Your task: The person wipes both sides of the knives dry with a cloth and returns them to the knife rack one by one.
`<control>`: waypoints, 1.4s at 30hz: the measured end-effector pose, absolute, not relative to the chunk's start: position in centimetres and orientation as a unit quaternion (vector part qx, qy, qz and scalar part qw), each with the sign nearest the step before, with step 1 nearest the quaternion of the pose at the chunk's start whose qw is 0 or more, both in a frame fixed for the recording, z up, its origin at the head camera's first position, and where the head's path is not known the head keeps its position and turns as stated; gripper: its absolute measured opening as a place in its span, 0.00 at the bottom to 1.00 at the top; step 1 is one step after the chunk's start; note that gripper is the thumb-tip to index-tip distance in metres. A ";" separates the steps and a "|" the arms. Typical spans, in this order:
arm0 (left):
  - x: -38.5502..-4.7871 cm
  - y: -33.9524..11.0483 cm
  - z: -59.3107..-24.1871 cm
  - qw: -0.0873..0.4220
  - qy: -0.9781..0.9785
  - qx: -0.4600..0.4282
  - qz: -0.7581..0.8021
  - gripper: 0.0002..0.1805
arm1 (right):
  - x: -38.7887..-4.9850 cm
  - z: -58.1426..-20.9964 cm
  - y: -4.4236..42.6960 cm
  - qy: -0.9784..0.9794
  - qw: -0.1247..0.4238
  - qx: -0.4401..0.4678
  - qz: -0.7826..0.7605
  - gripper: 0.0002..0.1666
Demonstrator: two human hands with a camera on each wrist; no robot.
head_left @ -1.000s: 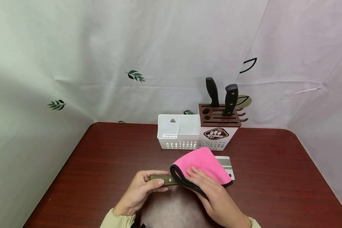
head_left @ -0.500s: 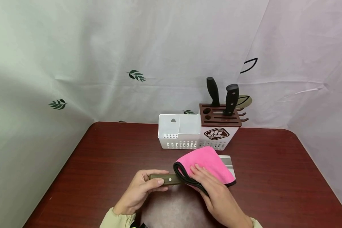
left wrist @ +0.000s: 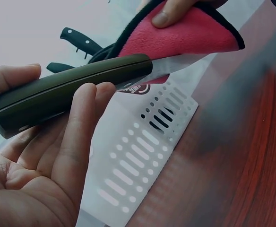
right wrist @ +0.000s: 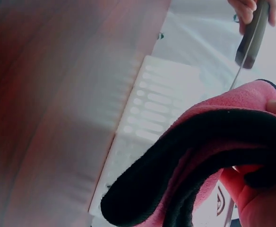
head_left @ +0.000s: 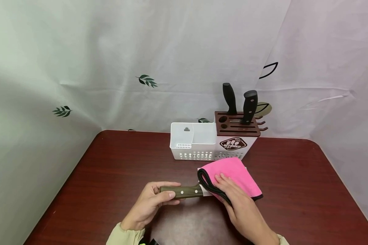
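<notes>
My left hand (head_left: 148, 202) holds a cleaver by its olive-green riveted handle (head_left: 184, 192), thumb on top and fingers beneath. The blade extends to the right above the table, mostly hidden under a folded pink cloth (head_left: 233, 170) with black edging. A strip of bare blade (head_left: 206, 190) shows beside the handle. With the fingers on top and the thumb below, my right hand (head_left: 240, 204) grips the cloth around the blade. In the left wrist view the cloth (left wrist: 176, 38) wraps the blade (left wrist: 176, 62) from both sides.
A white perforated kitchen rack (head_left: 193, 149) stands at the back of the dark red table (head_left: 125, 163). Its brown slotted top (head_left: 237, 129) holds two black-handled knives, one at the rear (head_left: 229, 98) and one nearer (head_left: 249, 107). Small hooks (head_left: 263, 128) jut from its right side.
My right hand and the cloth have slid right along the blade, away from the handle. More handle and some blade beside it now show, while the blade's far end is covered. The left hand stays nearly still.
</notes>
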State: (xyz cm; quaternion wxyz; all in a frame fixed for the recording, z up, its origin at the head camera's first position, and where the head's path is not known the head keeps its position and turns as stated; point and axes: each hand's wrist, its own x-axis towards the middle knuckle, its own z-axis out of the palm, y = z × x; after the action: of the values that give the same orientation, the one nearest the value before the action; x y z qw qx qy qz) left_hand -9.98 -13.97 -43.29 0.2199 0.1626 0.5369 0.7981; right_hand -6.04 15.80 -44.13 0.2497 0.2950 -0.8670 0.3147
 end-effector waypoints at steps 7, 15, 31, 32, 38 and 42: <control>-10.0 -14.1 -43.3 0.218 0.536 0.164 0.799 0.21 | -6.3 -44.3 17.1 -0.878 0.270 0.271 0.290 0.24; -9.9 -14.3 -43.3 0.216 0.530 0.161 0.804 0.20 | -6.2 -44.2 18.5 -0.894 0.261 0.237 0.275 0.37; -9.9 -14.6 -43.1 0.219 0.518 0.157 0.812 0.20 | -6.0 -43.0 22.6 -0.895 0.300 0.083 0.319 0.28; -10.0 -14.6 -43.1 0.219 0.516 0.158 0.813 0.19 | -6.0 -42.9 22.8 -0.891 0.304 0.069 0.329 0.26; -10.0 -14.7 -43.1 0.218 0.509 0.165 0.816 0.15 | -5.7 -42.8 23.8 -0.873 0.306 -0.011 0.379 0.19; -10.0 -14.7 -43.1 0.214 0.501 0.175 0.820 0.15 | -5.6 -42.8 24.2 -0.855 0.289 -0.080 0.424 0.17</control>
State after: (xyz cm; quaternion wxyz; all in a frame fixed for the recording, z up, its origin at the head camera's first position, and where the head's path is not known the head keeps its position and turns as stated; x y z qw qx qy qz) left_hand -10.01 -14.66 -43.09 0.2143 0.1749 0.5015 0.8198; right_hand -5.59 24.18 -42.77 0.2890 -0.0800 -0.8548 0.4235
